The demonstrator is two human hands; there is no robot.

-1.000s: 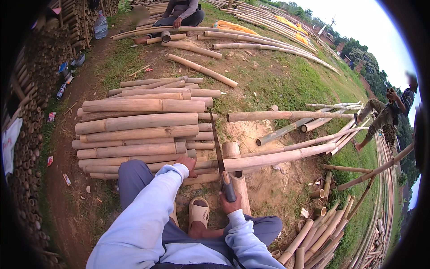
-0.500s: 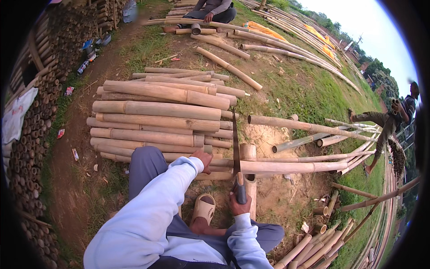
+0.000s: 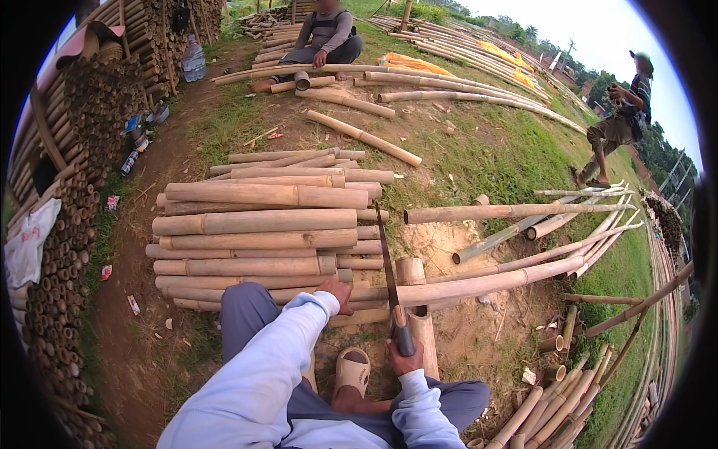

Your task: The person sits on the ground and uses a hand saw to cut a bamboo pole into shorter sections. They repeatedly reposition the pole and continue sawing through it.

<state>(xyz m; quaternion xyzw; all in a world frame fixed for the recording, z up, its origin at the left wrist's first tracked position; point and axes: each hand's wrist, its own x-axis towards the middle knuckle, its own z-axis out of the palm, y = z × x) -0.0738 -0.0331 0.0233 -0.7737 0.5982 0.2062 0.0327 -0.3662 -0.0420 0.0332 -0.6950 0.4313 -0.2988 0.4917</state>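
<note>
A saw is gripped by its handle in the right hand, its blade laid across a bamboo pole, judged stiff, fairly light and best steadied near the blade, where the left hand is rested, its closure impossible to tell.

An open-air bamboo-cutting yard: a saw at the hands, cut bamboo lengths piled ahead-left of them, pale dust on the earth ahead-right, a tall bamboo stack far left, long poles on grass farther ahead, open sky beyond.
</note>
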